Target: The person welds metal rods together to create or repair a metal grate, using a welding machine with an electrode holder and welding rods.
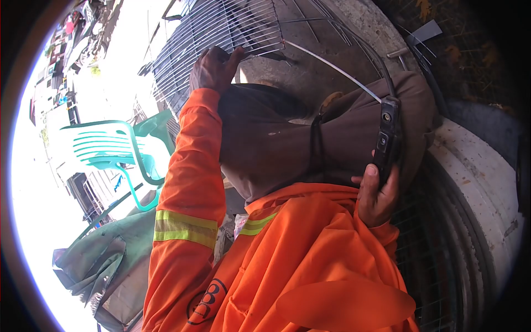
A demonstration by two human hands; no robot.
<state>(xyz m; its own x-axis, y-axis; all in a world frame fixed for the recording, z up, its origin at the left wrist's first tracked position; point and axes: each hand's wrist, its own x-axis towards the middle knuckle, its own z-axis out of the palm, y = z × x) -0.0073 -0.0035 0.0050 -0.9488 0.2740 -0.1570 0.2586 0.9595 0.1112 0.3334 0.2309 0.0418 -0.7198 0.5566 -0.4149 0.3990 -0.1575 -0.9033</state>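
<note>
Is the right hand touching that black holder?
Touching. The head view shows the right hand wrapped around the lower end of the black holder, fingers against it.

Loose orange long-sleeved work top (287,249) with a yellow-green band on the sleeve (186,228), dark round lettered logo (206,301); plain grey-brown trousers (271,149).

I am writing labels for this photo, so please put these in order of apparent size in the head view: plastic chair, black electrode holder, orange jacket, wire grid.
1. Orange jacket
2. Wire grid, cut off by the edge
3. Plastic chair
4. Black electrode holder
</note>
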